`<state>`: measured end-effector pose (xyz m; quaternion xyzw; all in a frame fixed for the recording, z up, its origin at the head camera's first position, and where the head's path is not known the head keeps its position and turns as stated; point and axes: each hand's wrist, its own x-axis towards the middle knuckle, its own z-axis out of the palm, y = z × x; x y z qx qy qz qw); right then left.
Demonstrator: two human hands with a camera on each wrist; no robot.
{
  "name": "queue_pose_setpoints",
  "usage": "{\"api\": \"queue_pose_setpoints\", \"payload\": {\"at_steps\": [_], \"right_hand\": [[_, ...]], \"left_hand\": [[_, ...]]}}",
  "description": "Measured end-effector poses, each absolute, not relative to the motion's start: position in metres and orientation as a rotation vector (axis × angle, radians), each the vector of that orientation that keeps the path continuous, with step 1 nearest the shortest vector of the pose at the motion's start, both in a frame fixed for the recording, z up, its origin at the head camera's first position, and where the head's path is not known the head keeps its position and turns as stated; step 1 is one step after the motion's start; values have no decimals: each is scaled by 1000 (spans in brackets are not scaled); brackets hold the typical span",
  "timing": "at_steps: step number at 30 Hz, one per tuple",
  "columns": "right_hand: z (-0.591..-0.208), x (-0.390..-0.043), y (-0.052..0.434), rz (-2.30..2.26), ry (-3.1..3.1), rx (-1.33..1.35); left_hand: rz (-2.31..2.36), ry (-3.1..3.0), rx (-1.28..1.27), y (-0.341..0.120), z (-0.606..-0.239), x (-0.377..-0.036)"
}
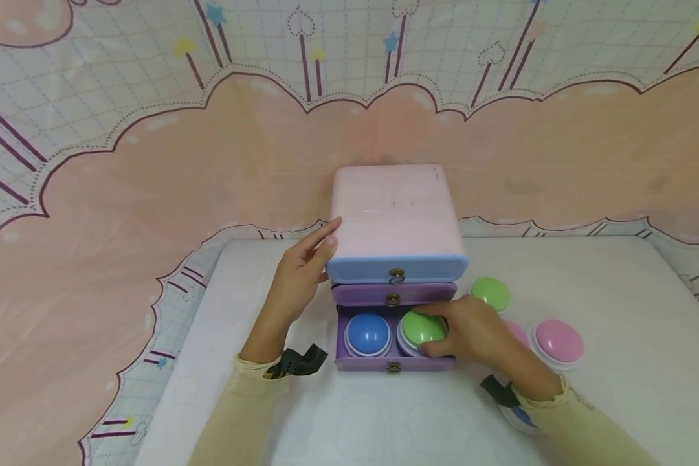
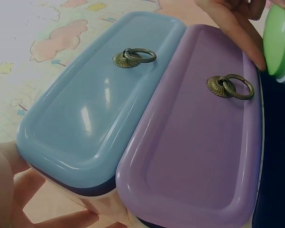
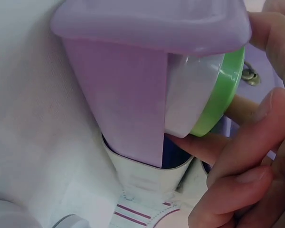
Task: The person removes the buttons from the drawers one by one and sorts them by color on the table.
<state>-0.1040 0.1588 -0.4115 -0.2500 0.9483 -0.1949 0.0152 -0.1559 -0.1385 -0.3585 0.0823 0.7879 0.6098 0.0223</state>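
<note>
A small chest of drawers with a pink top stands on the table. Its upper drawer has a blue front, and the middle one a purple front; both carry brass ring pulls. The bottom purple drawer is pulled out. In it sits a jar with a blue domed lid. Beside that, my right hand grips a green-lidded jar between thumb and fingers, tilted within the right half of the drawer. My left hand rests against the chest's left side, fingers extended.
Right of the chest stand another green-lidded jar, a pink-lidded jar and a second pink one, partly hidden by my hand. A blue-lidded jar lies mostly under my right wrist. A patterned cloth hangs behind the white table.
</note>
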Motion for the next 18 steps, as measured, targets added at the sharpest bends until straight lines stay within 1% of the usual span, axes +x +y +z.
{"api": "queue_pose_setpoints", "payload": {"at_steps": [18], "right_hand": [[-402, -92, 158, -673, 3009, -575]], "left_hand": [[1892, 2442, 262, -138, -359, -157]]}}
